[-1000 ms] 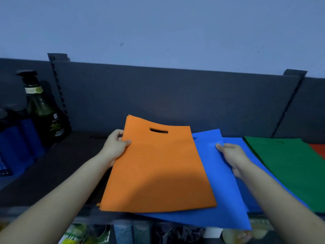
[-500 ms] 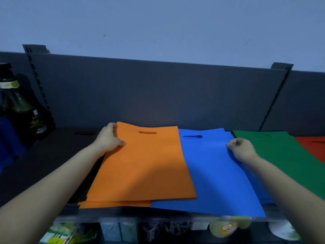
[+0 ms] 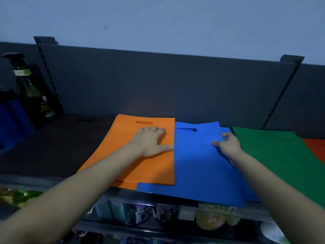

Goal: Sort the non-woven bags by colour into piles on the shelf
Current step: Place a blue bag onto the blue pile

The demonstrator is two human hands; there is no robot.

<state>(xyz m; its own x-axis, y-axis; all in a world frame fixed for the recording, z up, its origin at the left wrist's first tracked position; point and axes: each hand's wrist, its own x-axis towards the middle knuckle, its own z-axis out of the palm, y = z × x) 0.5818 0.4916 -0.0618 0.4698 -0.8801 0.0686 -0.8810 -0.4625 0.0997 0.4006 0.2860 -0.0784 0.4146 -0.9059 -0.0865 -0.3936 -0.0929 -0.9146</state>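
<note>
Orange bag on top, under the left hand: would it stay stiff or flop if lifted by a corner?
Probably floppy: the orange bag is a thin sheet lying flat under the left hand, so it would likely droop. Likely light too, being thin and empty-looking. Pushed, it may slide over the lower orange bag beneath.

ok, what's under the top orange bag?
Another orange bag shows past the top orange bag's near edge, and the blue bag runs under its right side. How many lie beneath is covered; left hand presses on top.
</note>
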